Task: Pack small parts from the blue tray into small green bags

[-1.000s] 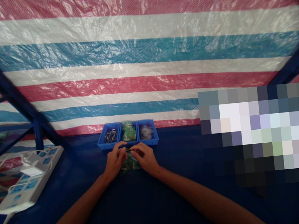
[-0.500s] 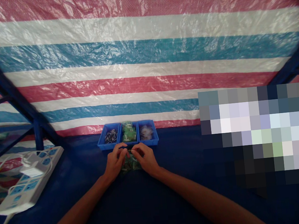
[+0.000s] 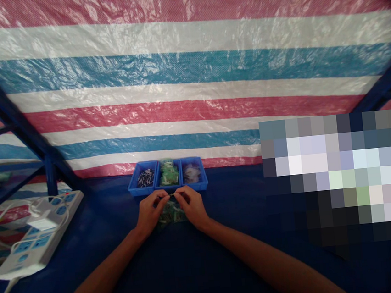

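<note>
My left hand [image 3: 153,209] and my right hand [image 3: 191,203] face each other at the middle of the blue table. Between their pinched fingertips runs a small thin piece [image 3: 171,195], too small to name, with an end in each hand. Below the fingers lies a clear greenish plastic bag [image 3: 170,213] with small pieces in it, partly covered by my hands. Just beyond my hands stands a blue tray [image 3: 142,191] with three compartments. Dark and silvery pin-like parts [image 3: 145,178] fill the left one, green bagged pieces [image 3: 169,173] the middle, and whitish translucent pieces [image 3: 191,173] the right.
A white power strip [image 3: 42,244] with a plugged-in adapter and cables lies on the left. Blue metal frame bars [image 3: 49,174] rise at both sides. A striped plastic sheet [image 3: 188,69] hangs behind the table [image 3: 235,198]. The right side is pixelated.
My left fingers, raised and spread a moment ago, have closed to a pinch on the thin piece. My right hand stays pinched in nearly the same place.
</note>
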Motion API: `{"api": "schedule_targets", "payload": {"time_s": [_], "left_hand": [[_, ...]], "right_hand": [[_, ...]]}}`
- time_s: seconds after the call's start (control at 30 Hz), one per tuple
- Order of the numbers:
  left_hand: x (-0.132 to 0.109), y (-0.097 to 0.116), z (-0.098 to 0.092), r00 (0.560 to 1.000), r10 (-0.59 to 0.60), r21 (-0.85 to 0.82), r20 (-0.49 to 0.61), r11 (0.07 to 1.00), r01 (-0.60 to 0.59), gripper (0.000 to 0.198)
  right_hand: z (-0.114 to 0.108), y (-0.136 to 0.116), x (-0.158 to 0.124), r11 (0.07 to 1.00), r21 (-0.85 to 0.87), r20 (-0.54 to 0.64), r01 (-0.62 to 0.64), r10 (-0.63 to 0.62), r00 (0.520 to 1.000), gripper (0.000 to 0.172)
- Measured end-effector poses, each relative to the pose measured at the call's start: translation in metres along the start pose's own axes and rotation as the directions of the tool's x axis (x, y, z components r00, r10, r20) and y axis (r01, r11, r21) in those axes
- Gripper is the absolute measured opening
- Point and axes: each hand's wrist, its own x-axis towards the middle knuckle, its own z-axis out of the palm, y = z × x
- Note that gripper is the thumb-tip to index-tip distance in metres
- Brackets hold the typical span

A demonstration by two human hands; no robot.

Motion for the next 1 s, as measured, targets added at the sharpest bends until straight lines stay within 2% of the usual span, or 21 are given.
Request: {"api": "schedule_targets", "payload": {"time_s": [0.17, 0.5, 0.67, 0.83, 1.0], "left_hand": [[-0.0012, -0.0016, -0.0001, 1.000, -0.022, 0.033, -0.023, 0.999, 0.023, 0.023], [0.0001, 0.0043, -0.0029, 0.999, 0.048, 0.132, 0.004, 0.990, -0.048, 0.033], [-0.0003, 0.0034, -0.0034, 0.999, 0.032, 0.127, 0.011, 0.991, -0.033, 0.035], [-0.0012, 0.0024, -0.0030, 1.000, 0.005, 0.055, -0.017, 0.998, -0.004, 0.024], [-0.0014, -0.0010, 0.0002, 0.998, 0.033, -0.008, -0.047, 0.999, -0.033, 0.024]], "right_hand": [[0.0002, -0.0007, -0.0001, 0.999, 0.029, -0.008, 0.015, -0.015, 1.000, 0.020], [0.0005, -0.0010, -0.0004, 0.998, 0.009, 0.030, 0.058, -0.058, 0.998, 0.017], [-0.0003, -0.0040, -0.0006, 0.998, -0.001, 0.041, 0.065, -0.065, 0.997, 0.015], [-0.0010, -0.0051, -0.0009, 0.999, 0.009, 0.011, 0.045, -0.046, 0.999, 0.019], [-0.0008, -0.0029, -0.0009, 1.000, 0.007, -0.010, 0.015, -0.015, 1.000, 0.024]]}}
